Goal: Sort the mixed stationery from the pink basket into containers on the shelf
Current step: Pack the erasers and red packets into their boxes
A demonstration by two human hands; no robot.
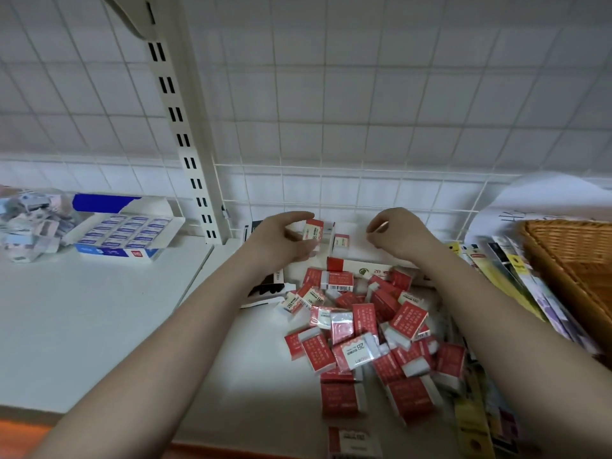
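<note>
While hands (284, 238) work, wicker basket (576, 256) beside erasers (367, 329)

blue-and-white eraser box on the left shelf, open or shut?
Open. The blue-and-white cardboard eraser box has its lid flipped back, exposing rows of blue-sleeved erasers.

Left hand (281, 238) pinches a red-and-white eraser (313, 229) over the open red-and-white box (359, 265) at the back of the white shelf (99, 309). Right hand (395, 231) hovers just beside, fingers curled, holding nothing visible. Another eraser (341, 241) stands inside the box. Loose pile of red erasers (371, 329) lies in front, between the forearms. Blue eraser box (127, 231) sits far left, open. Wicker basket (573, 256) at right edge.
</note>
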